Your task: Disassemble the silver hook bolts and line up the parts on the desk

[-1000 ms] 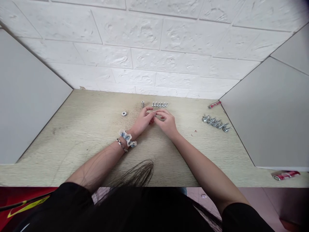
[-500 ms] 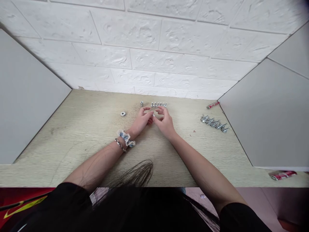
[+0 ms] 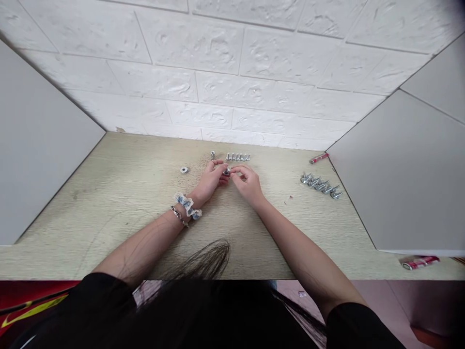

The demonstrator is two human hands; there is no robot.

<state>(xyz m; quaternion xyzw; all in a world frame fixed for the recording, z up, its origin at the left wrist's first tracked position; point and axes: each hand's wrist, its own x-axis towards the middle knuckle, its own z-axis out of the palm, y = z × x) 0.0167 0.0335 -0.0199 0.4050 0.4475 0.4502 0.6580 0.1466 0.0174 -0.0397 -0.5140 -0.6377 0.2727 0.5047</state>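
Head view: the left hand (image 3: pixel 209 178) and the right hand (image 3: pixel 249 183) are seen brought together over the far middle of the wooden table (image 3: pixel 119 213). A small metal part (image 3: pixel 226 170) is pinched between them. The left fingers are curled around it from the left, and the right fingertips are closed on it from the right. What kind of part it is cannot be told at this size. The part is held just above the tabletop, in front of a short row of screws (image 3: pixel 238 157) that is laid parallel to the back wall. A single upright screw (image 3: pixel 212 155) is set just left of that row, close to the left fingertips. A washer (image 3: pixel 184 169) is found lying flat further left, apart from the hands. A blue-and-white scrunchie (image 3: pixel 187 205) and a chain bracelet (image 3: pixel 178 216) are worn on the left wrist. Well to the right, a cluster of silver fasteners (image 3: pixel 321 185) is lined up near the grey side panel (image 3: pixel 410 179). A red pen-like item (image 3: pixel 318 157) is seen beyond them at the panel's foot. Another red item (image 3: pixel 417 263) is seen at the table's near right edge.
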